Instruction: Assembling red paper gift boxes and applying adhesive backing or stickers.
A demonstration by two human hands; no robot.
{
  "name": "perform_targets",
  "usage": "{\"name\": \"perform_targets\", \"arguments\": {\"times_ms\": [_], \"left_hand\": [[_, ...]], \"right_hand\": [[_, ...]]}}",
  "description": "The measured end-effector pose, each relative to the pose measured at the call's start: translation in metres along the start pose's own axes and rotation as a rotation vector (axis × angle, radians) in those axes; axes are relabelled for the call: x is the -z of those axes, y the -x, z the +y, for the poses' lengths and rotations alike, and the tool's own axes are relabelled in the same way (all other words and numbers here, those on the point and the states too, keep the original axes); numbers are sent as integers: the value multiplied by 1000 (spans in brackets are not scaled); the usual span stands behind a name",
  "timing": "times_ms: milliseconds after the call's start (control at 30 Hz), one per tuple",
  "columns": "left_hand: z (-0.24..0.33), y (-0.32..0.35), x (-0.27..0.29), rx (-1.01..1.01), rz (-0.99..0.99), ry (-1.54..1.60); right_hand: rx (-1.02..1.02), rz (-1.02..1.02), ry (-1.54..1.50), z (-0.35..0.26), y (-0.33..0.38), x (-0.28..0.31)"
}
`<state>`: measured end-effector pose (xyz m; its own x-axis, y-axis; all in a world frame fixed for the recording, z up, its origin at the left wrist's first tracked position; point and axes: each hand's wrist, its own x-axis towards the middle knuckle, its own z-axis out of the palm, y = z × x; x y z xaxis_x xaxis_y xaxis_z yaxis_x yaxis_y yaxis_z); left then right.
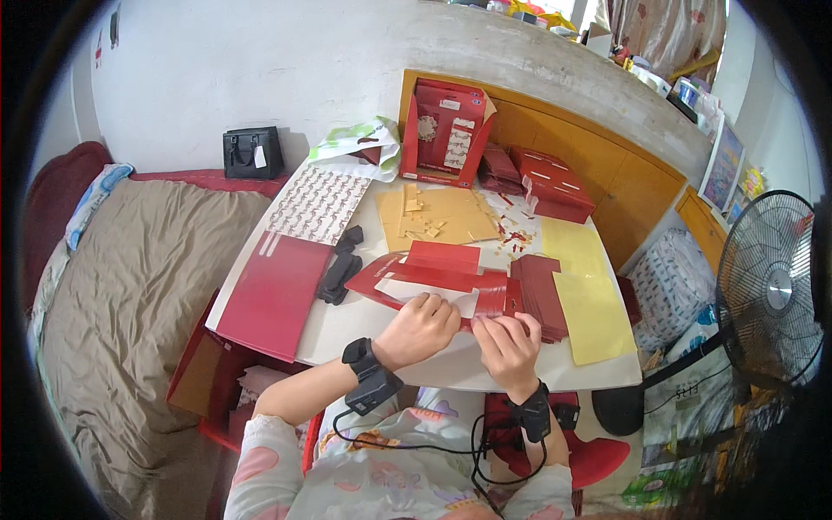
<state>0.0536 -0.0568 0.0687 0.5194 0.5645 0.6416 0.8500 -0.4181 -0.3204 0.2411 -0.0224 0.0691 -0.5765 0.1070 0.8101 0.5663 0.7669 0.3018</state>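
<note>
Above the table's near edge, a partly folded red cardboard box (pixel 368 283) is held tilted, with a white panel showing. My left hand (pixel 423 327) is closed on its near edge, fingers curled over the white panel. At the box's right end my right hand (pixel 510 347) pinches the edge between thumb and fingers. Just beyond the right hand lies a stack of dark red flat cartons (pixel 539 295). Behind the held box, a tan board (pixel 442 212) carries small yellowish pieces. Black wrist bands with cables are on both my wrists.
The white table (pixel 347 334) bears a red sheet (pixel 273 295), a patterned sheet (pixel 316 204), black straps (pixel 340 273) and yellow sheets (pixel 594 316). Farther back stand a large red box (pixel 446 130) and red cartons (pixel 555 184). A fan (pixel 776 289) is at right, a bed (pixel 147 329) at left.
</note>
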Motion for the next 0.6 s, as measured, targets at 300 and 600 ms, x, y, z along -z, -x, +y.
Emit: {"name": "perform_targets", "arguments": {"times_ms": [300,600], "left_hand": [[-20,43,11,60,-79,-56],[-34,64,28,-9,-87,-120]], "right_hand": [[2,39,-69,3,13,2],[-14,6,-95,14,31,4]]}}
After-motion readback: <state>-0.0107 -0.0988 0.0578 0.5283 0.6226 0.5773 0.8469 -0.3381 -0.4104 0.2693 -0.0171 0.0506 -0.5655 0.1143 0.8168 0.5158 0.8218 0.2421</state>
